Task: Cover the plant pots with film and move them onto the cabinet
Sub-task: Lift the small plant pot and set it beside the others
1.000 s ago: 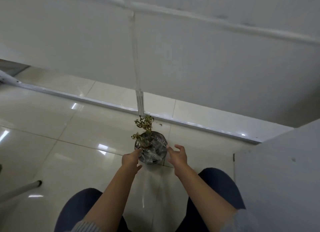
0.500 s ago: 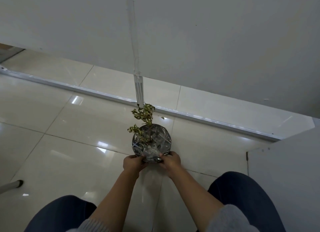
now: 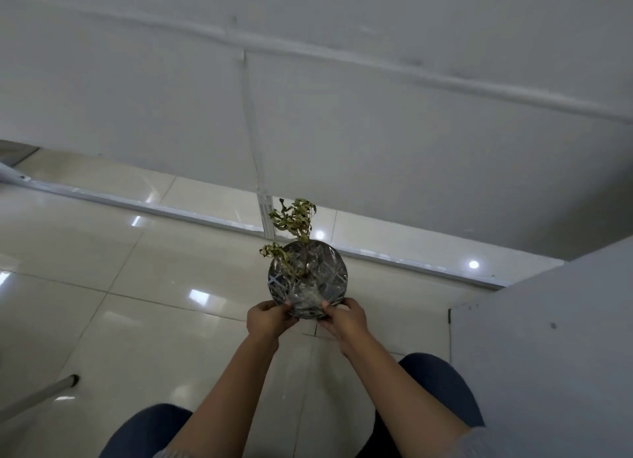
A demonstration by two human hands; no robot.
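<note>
I see both hands closed on the near edge of the plant pot [image 3: 307,279]. The left hand [image 3: 269,320] has its fingers curled in, thumb pressed against the lower left part of the rim, pinching the crinkled film [image 3: 310,295] there. The right hand [image 3: 344,319] does the same on the lower right, thumb on top of the rim and fingers tucked below it; I cannot see the fingertips under the pot. The two hands sit close together, with only a narrow stretch of rim showing between the thumbs.

The pot is round and dark, and the clear film stretched over its top catches the light in creased streaks. A thin plant [image 3: 291,224] with small yellow-green, wilted-looking leaves pokes up through the film, leaning toward the far side, with one lower sprig out to the left.

I cannot tell whether the pot rests on the glossy tiled floor [image 3: 102,269] or is lifted just off it. Beyond it runs a metal track at the foot of a pale wall [image 3: 376,115]. To my right stands the white cabinet [image 3: 548,337], near the pot but not touching it. My knees in dark trousers [image 3: 442,385] show at the bottom, and a grey tube [image 3: 37,394] lies at lower left.
</note>
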